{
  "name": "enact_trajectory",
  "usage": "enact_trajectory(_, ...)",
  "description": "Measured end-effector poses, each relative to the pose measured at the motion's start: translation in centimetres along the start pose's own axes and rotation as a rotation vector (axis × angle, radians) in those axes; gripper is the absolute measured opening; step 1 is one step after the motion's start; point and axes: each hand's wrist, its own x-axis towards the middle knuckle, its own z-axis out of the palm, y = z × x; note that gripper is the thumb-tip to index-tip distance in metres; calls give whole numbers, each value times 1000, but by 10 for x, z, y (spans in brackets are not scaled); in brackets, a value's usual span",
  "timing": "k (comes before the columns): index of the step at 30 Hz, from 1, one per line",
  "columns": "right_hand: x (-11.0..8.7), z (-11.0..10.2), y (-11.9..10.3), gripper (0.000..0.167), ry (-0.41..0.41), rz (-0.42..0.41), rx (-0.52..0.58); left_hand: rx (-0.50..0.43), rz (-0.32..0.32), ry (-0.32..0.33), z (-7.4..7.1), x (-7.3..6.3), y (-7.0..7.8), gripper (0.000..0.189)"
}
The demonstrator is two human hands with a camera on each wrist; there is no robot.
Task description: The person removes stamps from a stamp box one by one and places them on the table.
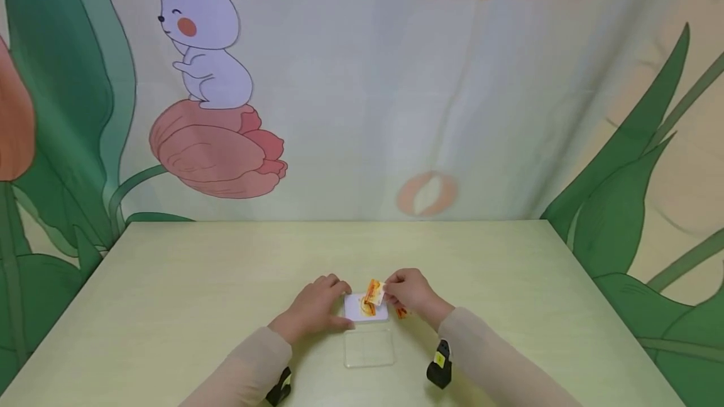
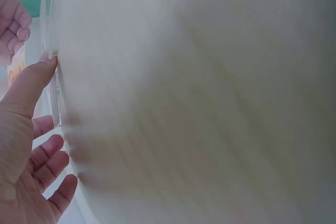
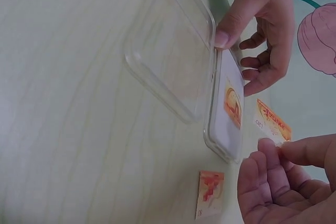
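Note:
A small clear plastic case (image 1: 347,317) lies flat on the table, its transparent lid (image 1: 369,349) folded back toward me. Inside is a white surface (image 3: 223,116) with an orange printed card (image 3: 232,104) on it. My left hand (image 1: 317,306) holds the case's left end, thumb (image 3: 223,38) at the near corner and index finger at the far one. Between thumb and fingertips, my right hand (image 1: 415,291) pinches a small orange-and-white printed card (image 3: 273,124), raised over the case's right part. A second loose card (image 3: 210,195) lies on the table beside the case, partly under my right hand.
The pale wood-look table (image 1: 198,281) reaches back to a printed curtain (image 1: 351,112) with a rabbit and leaves. Black wrist cameras sit below both sleeves, the right one (image 1: 440,366) close to the table.

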Motion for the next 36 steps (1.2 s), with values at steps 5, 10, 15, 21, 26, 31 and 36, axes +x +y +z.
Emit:
enact_trajectory(5, -1, -4, -1, 11, 7, 0, 3, -7, 0, 10, 1, -1, 1, 54)
enact_trajectory(10, -5, -10, 0, 12, 27, -4, 6, -7, -6, 3, 4, -2, 1, 55)
enact_trajectory(15, -7, -13, 4, 12, 50, -21, 17, -8, 0, 12, 5, -3, 1, 55)
enact_trajectory(21, -9, -16, 10, 13, 65, -24, 20, -10, 0, 23, 7, -6, 1, 55)
enact_trajectory(26, -12, -22, 12, 12, 75, -27, 10, -16, -2, 24, 9, -6, 2, 55)
enact_trajectory(31, -13, -30, 17, 12, 82, -20, 14, -10, -1, 31, 12, -5, 1, 55)
enact_trajectory(36, -12, -36, 22, 12, 86, -10, 8, 15, 8, 49, 12, -5, -1, 55)
